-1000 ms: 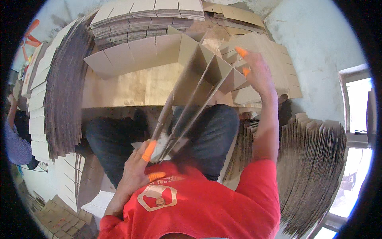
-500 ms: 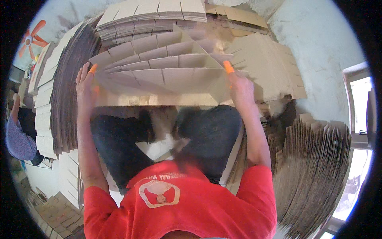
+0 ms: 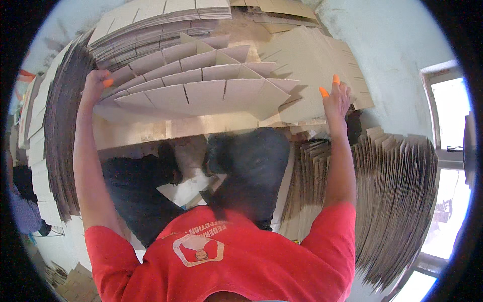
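Note:
A partly assembled cardboard divider (image 3: 166, 98) stands on the wooden table in front of me. Its several long slotted strips run side by side, and one cross strip (image 3: 274, 99) sits in their slots near the right end. My left hand (image 3: 94, 85) is closed by the divider's left ends, beside a stack of upright cardboard; whatever it may grip is hidden. Off to the right, my right hand (image 3: 337, 100) is apart from the divider, over a pile of flat slotted cardboard sheets (image 3: 314, 65), with thumb and forefinger spread. Orange covers sit on fingers of both hands.
Slotted strips lie stacked at the back left (image 3: 156, 15). A tall row of cardboard pieces (image 3: 65, 121) lines the left side. More pieces stand packed at the right (image 3: 392, 201). My knees are under the table's front edge (image 3: 151, 136). Part of another person (image 3: 25, 211) shows far left.
My right hand has left the cross strip and moved right over the flat sheets. The left hand has shifted from the strips' ends toward the left stack. The view has turned slightly.

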Demonstrator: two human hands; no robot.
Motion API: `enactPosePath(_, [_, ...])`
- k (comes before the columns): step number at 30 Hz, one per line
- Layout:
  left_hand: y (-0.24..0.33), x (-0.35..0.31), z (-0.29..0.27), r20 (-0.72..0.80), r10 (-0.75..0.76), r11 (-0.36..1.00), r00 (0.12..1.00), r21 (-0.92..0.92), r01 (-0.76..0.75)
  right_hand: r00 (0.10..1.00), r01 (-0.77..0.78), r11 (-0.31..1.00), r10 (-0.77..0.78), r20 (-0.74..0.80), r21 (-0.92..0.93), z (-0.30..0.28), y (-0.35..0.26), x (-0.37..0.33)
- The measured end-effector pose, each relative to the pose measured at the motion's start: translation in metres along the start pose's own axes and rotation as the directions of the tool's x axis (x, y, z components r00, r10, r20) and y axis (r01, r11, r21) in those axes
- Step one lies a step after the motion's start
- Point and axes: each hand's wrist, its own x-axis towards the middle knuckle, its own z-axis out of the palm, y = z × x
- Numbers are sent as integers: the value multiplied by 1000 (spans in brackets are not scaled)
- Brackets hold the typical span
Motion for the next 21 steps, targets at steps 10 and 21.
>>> enactPosePath(10, [135,-50,10,-345,302,926,889,327,-188,989,128,949,-145,39,287,57,76,7])
enactPosePath(21, [259,-88,86,-179,548,830,817,241,-503,965,-194,964,153,213,183,10,21,22])
